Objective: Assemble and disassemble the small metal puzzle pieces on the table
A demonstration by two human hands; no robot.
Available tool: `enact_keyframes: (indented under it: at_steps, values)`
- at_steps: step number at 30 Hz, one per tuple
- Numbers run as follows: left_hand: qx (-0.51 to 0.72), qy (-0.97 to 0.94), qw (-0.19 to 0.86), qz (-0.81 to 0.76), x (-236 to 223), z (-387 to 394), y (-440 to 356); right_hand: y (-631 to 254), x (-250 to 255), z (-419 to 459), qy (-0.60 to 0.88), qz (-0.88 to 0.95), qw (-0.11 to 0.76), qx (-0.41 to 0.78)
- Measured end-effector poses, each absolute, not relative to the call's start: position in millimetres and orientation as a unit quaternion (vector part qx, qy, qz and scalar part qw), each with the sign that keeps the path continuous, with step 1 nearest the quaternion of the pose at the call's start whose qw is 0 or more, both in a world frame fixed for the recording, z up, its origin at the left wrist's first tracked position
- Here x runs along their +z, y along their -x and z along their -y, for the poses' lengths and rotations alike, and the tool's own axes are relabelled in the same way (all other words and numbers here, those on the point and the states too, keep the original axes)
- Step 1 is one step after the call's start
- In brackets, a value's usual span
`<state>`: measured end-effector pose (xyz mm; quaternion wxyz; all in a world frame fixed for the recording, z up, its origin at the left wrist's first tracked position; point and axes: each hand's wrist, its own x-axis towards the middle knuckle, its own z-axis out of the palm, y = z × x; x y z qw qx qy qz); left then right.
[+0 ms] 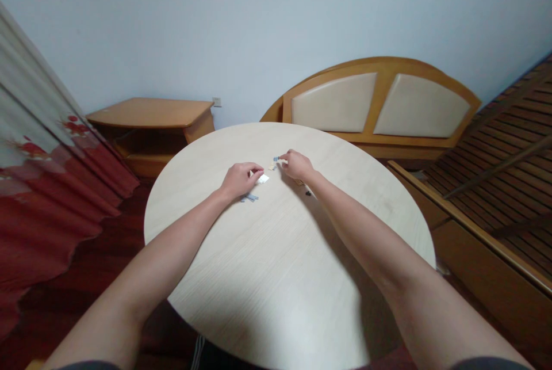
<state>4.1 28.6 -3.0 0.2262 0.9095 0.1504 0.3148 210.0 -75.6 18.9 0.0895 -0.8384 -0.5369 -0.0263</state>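
Note:
My left hand is over the middle of the pale round table, thumb and fingertips drawn together in a pinch. Whatever is between them is too small to make out. Just beside those fingertips lies a small white piece. Several grey-blue strips lie below this hand. Farther right, my right hand is closed, its fingertips reaching a small blue piece. Small yellowish pieces lie between the two hands. A small black piece and an orange-brown piece rest under my right wrist.
Behind the table on the left stands a wooden cabinet. A headboard leans at the back wall. Wooden slats and a bed rail are on the right. A red and white curtain hangs at the left.

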Motion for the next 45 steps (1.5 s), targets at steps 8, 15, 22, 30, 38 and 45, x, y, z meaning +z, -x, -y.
enact_keyframes:
  at_steps: [8, 15, 22, 30, 38, 45]
  values:
    - [0.293, -0.916, 0.225, -0.154, -5.1, -27.6, -5.8, -241.1, 1.6, 19.7, 0.858, 0.507, 0.082, 0.026]
    - [0.298, -0.914, 0.229, -0.153, -4.8, -27.4, -5.5, -245.7, -2.1, 20.1, 0.879, 0.472, 0.060, 0.019]
    - [0.295, -0.913, 0.238, -0.153, -2.7, -23.7, -5.0, -258.7, 0.6, 52.0, 0.892, 0.450, 0.025, 0.020]
    - [0.289, -0.918, 0.229, -0.145, -6.0, -20.8, -7.2, -229.9, 10.1, 87.3, 0.870, 0.489, 0.065, 0.009]
    - [0.281, -0.926, 0.218, -0.129, -4.8, -14.8, -7.9, -218.4, 17.0, 102.0, 0.871, 0.480, 0.106, 0.007]
    - [0.276, -0.925, 0.224, -0.135, -0.8, -12.9, -5.2, -211.7, 23.3, 82.7, 0.860, 0.501, 0.076, 0.056]
